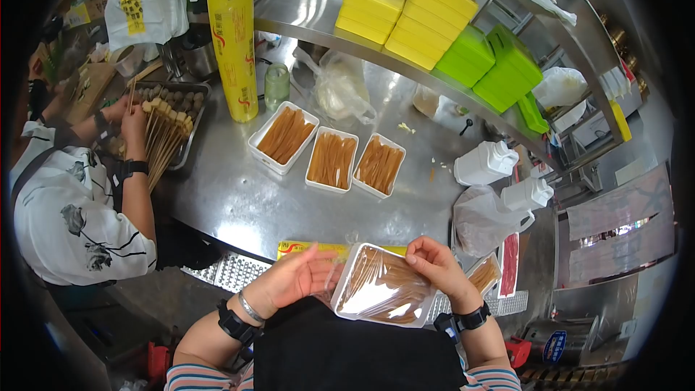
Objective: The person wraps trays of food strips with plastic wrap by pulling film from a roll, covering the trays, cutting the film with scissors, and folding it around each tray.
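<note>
Right grip [440, 268]: I have it pinching the far-right edge of the film-wrapped tray [371, 318], tilted at the worktop's [405, 221] near edge. Edge contact presumably spares the brown strips [384, 286] under the film. Left grip [298, 279]: unclenched, palm exposed, fingers extended beside the tray's left edge; I cannot confirm contact. Three further trays [327, 188] stand beyond, clustered presumably for reach.
</note>
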